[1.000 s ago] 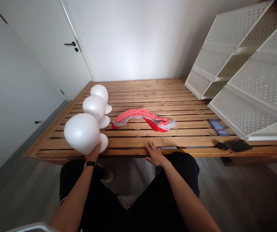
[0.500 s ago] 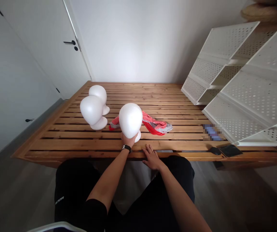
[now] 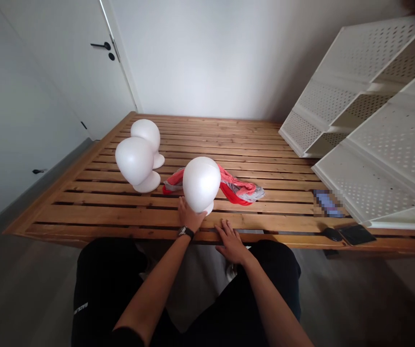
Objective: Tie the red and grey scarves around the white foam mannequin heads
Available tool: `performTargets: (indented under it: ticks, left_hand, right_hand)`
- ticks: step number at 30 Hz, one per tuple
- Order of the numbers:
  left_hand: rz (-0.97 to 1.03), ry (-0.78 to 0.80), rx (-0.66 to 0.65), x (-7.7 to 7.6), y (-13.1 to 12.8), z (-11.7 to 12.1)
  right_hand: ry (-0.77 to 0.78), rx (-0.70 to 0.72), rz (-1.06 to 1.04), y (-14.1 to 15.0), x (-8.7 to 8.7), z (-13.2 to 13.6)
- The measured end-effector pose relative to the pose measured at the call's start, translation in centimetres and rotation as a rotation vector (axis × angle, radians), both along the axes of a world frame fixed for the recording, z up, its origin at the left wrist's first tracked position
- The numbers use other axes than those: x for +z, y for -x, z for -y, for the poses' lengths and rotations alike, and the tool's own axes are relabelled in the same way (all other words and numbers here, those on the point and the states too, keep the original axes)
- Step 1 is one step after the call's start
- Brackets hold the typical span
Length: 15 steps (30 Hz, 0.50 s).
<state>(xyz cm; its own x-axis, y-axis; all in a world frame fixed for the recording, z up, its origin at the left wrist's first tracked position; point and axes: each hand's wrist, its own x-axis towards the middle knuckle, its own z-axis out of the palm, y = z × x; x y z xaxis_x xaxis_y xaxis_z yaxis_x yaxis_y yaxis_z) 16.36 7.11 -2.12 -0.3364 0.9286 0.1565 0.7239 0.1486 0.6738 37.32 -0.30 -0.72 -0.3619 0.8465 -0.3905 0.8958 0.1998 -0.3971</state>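
My left hand (image 3: pixel 188 216), with a watch on the wrist, grips the neck of a white foam mannequin head (image 3: pixel 201 183) that stands upright on the wooden slatted platform (image 3: pixel 120 212) near its front edge. Just behind the head lies a red, pink and grey scarf (image 3: pixel 239 189) in a loose heap. My right hand (image 3: pixel 232 240) rests flat on the platform's front edge with fingers spread, holding nothing. Two more white foam heads (image 3: pixel 135 162) (image 3: pixel 145 136) stand further left.
A white perforated metal shelf unit (image 3: pixel 373 125) lies tilted on the right of the platform. A black phone (image 3: pixel 356 234), a small dark object (image 3: pixel 332 234) and a blurred card (image 3: pixel 327 202) lie at the front right. A white door (image 3: pixel 84 72) is at the left.
My left hand carried the nearest foam head from the front left corner to the middle and set it down in front of the scarf. My right hand stayed on the edge.
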Motion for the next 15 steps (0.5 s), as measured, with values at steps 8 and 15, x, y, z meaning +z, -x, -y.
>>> performTargets:
  ticks: [8, 15]
  left_hand:
    - [-0.123, -0.211, -0.134, 3.5, 10.9, -4.7]
    - [-0.295, 0.144, -0.133, 6.8, 12.4, -15.9]
  right_hand:
    - [0.037, -0.017, 0.004, 0.2, 0.7, 0.0]
    - [0.054, -0.016, -0.023, 0.0, 0.8, -0.1]
